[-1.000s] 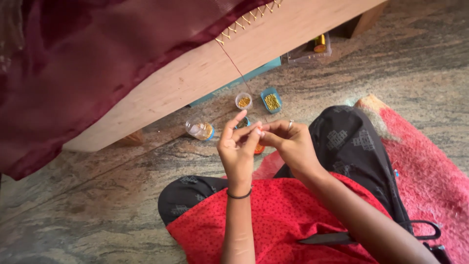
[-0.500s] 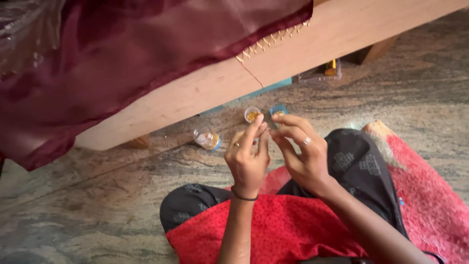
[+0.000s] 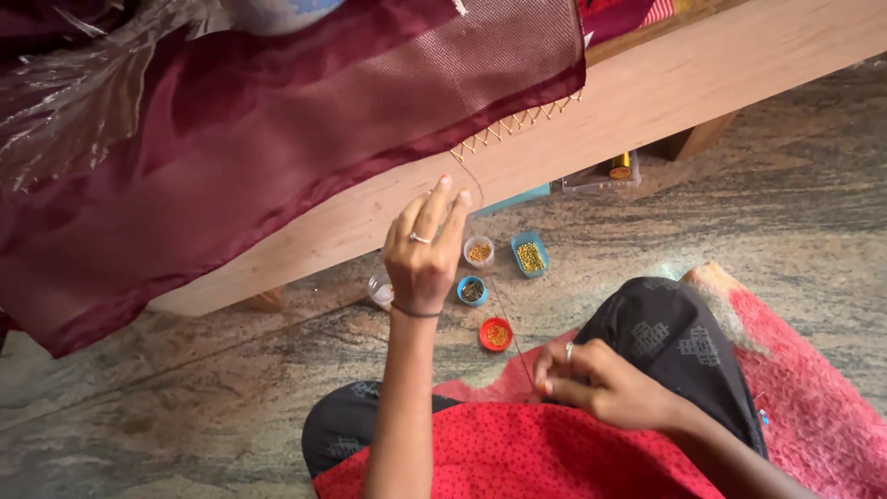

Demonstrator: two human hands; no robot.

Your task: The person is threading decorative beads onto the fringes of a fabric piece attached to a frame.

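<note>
STEP: judged mid-stitch, drawing thread through maroon fabric edge, frame centre | left hand raised, fingers lifting thread | right hand lower right, pinched on thread end | NEXT: likely needs even tension.

On the stone floor lie a pink rug, a clear box under the wooden frame, and what looks like a small jar.
</note>
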